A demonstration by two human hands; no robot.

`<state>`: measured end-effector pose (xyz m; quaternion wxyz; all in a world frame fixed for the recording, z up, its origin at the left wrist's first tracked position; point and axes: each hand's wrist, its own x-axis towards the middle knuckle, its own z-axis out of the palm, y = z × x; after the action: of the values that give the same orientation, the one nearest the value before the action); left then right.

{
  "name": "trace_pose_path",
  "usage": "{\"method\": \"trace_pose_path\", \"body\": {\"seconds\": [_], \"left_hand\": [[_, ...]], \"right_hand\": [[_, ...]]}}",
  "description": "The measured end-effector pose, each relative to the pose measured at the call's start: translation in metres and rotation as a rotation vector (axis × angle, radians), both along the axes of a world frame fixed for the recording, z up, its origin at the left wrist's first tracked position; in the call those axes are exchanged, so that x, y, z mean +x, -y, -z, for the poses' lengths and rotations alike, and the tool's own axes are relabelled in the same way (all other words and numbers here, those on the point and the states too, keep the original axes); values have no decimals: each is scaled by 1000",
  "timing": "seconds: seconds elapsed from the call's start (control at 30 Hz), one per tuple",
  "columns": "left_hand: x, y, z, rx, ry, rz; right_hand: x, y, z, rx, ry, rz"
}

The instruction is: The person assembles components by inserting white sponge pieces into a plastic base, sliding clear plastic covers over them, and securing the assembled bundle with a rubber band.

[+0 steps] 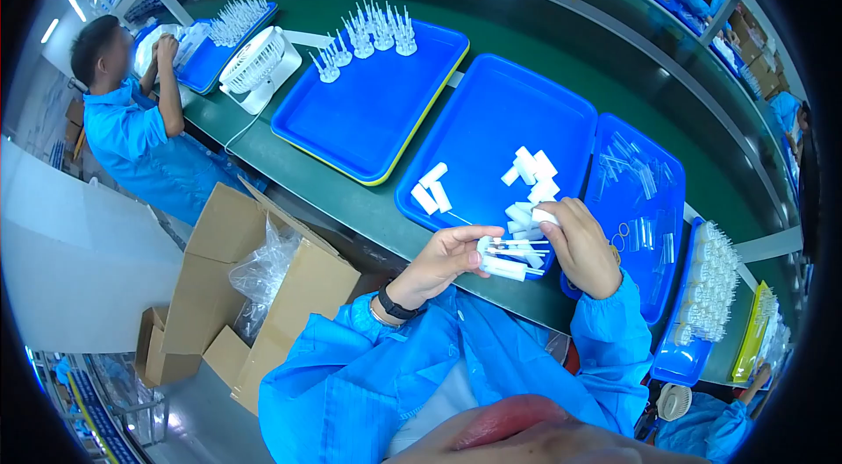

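My left hand (441, 266) grips a white round base with several thin prongs (484, 253), tilted so the prongs point right. A white foam-like cylinder (505, 268) sits along one side of it. My right hand (586, 252) pinches a short white cylinder (545, 217) between thumb and fingers, just above and right of the prongs. Beneath both hands is a blue tray (491, 104). Loose white cylinders (535, 167) lie in a pile in it, partly hidden by my right hand, and a smaller group of white cylinders (431, 189) lies at its left.
To the left, a blue tray (351, 122) bears several upright pronged pieces (382, 30). Clear tubes (647, 232) and yellow-handled scissors (621, 236) lie in a tray at right. Beyond stand a white fan (261, 65) and a co-worker (132, 122). A cardboard box (206, 267) stands below the bench.
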<state>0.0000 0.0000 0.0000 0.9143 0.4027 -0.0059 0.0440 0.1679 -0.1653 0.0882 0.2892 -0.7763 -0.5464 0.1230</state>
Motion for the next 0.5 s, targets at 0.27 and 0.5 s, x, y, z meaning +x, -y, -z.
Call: {"method": "trace_pose_path", "body": {"seconds": [0.27,0.5], "left_hand": [[-3,3,1,-21,1,-41],[1,7,16,-89,79,-104]], "right_hand": [[-6,2,-1,103,-10,-31],[0,30,13,61,-92,36]]}}
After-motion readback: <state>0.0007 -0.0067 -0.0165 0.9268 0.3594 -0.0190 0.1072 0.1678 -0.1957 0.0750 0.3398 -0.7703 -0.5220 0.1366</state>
